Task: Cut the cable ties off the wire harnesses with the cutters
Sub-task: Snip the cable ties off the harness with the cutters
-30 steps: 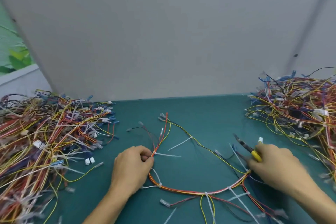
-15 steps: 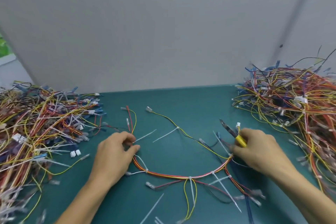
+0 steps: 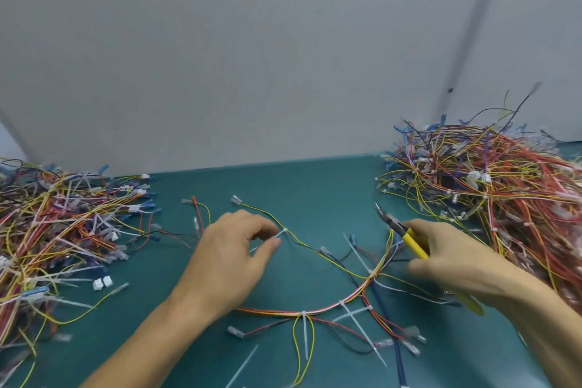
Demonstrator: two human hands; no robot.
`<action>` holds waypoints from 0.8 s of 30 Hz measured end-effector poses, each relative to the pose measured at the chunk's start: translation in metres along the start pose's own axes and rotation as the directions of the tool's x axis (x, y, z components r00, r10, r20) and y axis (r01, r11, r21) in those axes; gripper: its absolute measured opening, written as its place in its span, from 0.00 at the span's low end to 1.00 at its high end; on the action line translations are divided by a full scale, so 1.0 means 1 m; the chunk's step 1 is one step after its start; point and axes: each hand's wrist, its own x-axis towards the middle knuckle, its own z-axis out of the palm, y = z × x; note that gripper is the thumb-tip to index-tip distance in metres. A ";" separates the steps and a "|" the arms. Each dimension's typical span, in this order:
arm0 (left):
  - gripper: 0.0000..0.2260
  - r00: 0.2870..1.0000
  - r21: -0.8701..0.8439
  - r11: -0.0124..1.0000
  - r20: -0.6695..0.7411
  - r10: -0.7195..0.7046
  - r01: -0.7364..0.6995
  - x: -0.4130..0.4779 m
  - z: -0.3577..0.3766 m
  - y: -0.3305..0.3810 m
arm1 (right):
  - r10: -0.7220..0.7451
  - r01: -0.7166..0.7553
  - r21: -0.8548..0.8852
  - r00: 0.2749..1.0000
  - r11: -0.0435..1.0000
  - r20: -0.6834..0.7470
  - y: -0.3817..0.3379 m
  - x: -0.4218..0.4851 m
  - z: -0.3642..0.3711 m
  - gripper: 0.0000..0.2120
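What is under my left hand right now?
The wire harness bundle runs in under your left hand at the palm's lower edge, and thin wires come out on its far side. How they join beneath is covered. Its fingertips pinch a white cable tie.

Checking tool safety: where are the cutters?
Head view, right of centre: the cutters sit in the right hand, just left of the right wire pile.

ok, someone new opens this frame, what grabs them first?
Two big tangled heaps of coloured wire harnesses, the left pile and the right pile, flank the teal table. Between them one harness lies spread out. The left hand pinches a white cable tie on its yellow wire, while the right hand grips yellow-handled cutters, nose pointing toward the back wall.
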 end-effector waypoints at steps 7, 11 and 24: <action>0.10 0.930 0.011 0.996 0.355 -0.090 0.092 0.042 0.058 0.044 | -0.174 0.192 -0.406 0.981 0.893 0.082 0.017 -0.001 -0.007 0.05; 0.06 0.875 -0.065 0.950 0.412 -0.254 0.307 0.050 0.085 0.051 | -0.207 0.241 -0.591 0.970 0.770 0.125 0.022 0.005 -0.010 0.08; 0.05 0.873 -0.104 0.928 0.391 -0.292 0.357 0.051 0.109 0.072 | -0.374 0.402 -0.766 0.899 0.502 0.227 0.016 0.035 -0.027 0.13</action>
